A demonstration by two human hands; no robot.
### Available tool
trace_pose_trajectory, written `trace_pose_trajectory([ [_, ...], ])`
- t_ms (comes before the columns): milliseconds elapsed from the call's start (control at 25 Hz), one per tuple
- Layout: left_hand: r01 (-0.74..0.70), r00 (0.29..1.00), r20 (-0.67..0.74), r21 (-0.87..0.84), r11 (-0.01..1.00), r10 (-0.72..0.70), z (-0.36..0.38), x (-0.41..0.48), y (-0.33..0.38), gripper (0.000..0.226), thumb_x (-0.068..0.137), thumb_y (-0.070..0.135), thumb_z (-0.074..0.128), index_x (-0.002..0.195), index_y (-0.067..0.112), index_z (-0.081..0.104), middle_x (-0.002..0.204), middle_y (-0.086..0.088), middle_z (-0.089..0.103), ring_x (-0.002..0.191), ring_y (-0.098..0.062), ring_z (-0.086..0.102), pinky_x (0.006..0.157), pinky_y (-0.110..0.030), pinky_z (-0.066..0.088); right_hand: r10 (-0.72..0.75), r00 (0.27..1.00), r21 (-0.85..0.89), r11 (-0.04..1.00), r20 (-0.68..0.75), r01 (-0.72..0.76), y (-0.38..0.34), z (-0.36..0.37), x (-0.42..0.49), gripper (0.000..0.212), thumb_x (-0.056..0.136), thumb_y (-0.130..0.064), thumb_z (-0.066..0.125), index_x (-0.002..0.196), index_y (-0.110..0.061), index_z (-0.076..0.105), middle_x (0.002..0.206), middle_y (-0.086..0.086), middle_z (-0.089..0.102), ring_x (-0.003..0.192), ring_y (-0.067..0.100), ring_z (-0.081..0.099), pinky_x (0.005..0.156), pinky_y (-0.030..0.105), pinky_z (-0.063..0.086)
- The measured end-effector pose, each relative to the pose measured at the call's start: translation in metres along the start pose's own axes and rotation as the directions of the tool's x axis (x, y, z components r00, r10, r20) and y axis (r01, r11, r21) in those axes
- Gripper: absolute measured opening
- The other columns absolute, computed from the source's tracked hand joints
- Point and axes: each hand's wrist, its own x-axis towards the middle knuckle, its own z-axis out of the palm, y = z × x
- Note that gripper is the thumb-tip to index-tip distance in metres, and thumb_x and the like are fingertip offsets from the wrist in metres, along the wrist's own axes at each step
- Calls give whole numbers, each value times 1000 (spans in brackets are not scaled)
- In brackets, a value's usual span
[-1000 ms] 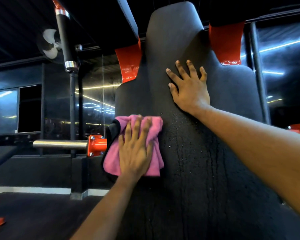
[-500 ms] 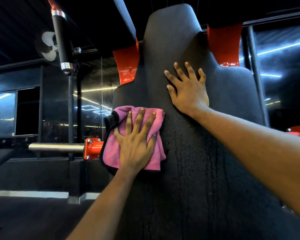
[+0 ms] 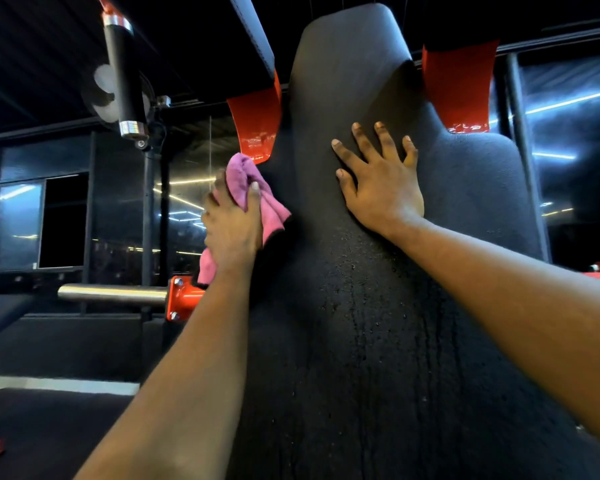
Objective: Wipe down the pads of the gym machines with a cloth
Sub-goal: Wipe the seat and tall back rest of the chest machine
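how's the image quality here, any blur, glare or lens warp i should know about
Head view: the room is dim; bright light strips glare off the glass panels. The left hand and pink cloth are slightly motion-blurred, while the right hand on the black back pad is sharp. Droplets on the pad catch light. Wide-angle warp bends the red frame plates and stretches the forearms.

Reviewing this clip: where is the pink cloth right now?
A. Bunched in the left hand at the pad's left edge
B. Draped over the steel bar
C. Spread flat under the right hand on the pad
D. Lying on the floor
A: the left hand has its grip closed on the bunched cloth against the left edge of the pad, while the right hand lies bare and flat on the pad.
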Motion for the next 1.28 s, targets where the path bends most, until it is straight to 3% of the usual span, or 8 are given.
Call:
trace_pose_trajectory([
  [120, -37, 999, 17, 65, 997, 35, -6, -40, -18, 80, 89, 71, 47, 152, 31, 21, 149, -16, 36, 126, -46, 44, 96, -61, 41, 3, 1000, -5, 1000, 4, -3, -2, 0, 0, 53, 105, -49, 25, 156, -38, 32, 167, 0, 25, 155, 31, 15, 121, 62, 11],
  [280, -17, 997, -70, 64, 998, 22, -15, -69, -41, 59, 94, 41, 55, 145, 18, 37, 131, -23, 46, 115, -45, 48, 91, -52, 41, 3, 1000, -14, 1000, 21, -3, -3, -1, 0, 54, 104, -49, 23, 157, -38, 30, 167, 0, 24, 155, 32, 14, 122, 62, 10],
  [400, -198, 969, -106, 215, 956, 224, -17, -47, -12, 48, 92, 40, 48, 135, 20, 41, 128, -17, 48, 114, -38, 48, 89, -50, 39, 9, 1000, -10, 1000, 19, -8, -3, -1, 0, 54, 104, -49, 24, 156, -37, 31, 167, 0, 25, 155, 32, 15, 121, 62, 11],
  [480, -358, 927, -28, 236, 904, 374, -10, -32, 15, 50, 91, 47, 42, 137, 28, 39, 138, -10, 45, 124, -33, 43, 98, -53, 37, 10, 1000, -3, 1000, 23, -10, -2, -1, 1, 52, 105, -47, 26, 156, -38, 31, 167, 0, 24, 155, 31, 15, 121, 61, 12],
  [600, -429, 901, 71, 285, 857, 428, 9, -50, 30, 50, 97, 54, 37, 144, 35, 37, 154, -3, 34, 142, -31, 30, 108, -60, 33, 6, 999, 25, 1000, 35, -7, 2, -4, 3, 50, 105, -42, 30, 156, -40, 32, 167, -3, 25, 155, 28, 16, 121, 57, 14],
  [920, -630, 776, 188, 273, 727, 602, -4, -133, -6, 52, 89, 45, 46, 140, 34, 46, 150, -3, 43, 131, -31, 43, 96, -47, 40, 3, 995, 64, 998, 99, -9, 1, -13, 3, 50, 105, -39, 35, 155, -43, 33, 167, -5, 24, 155, 26, 15, 120, 54, 14],
  [1120, -432, 894, -73, 112, 895, 441, -4, -33, 53, 44, 97, 42, 39, 134, 20, 43, 134, -12, 51, 123, -33, 48, 106, -49, 37, -35, 993, 109, 994, 112, 22, 10, -14, 7, 49, 105, -36, 38, 154, -45, 35, 166, -9, 25, 155, 22, 15, 118, 50, 17],
  [1280, -474, 877, 197, 200, 857, 439, 13, -72, 58, 68, 96, 61, 14, 156, 32, 20, 165, -6, 20, 151, -28, 16, 124, -49, 11, -38, 992, 306, 952, 123, -1, 26, -20, 14, 53, 103, -18, 45, 151, -40, 43, 161, -15, 35, 153, 13, 23, 116, 42, 18],
])
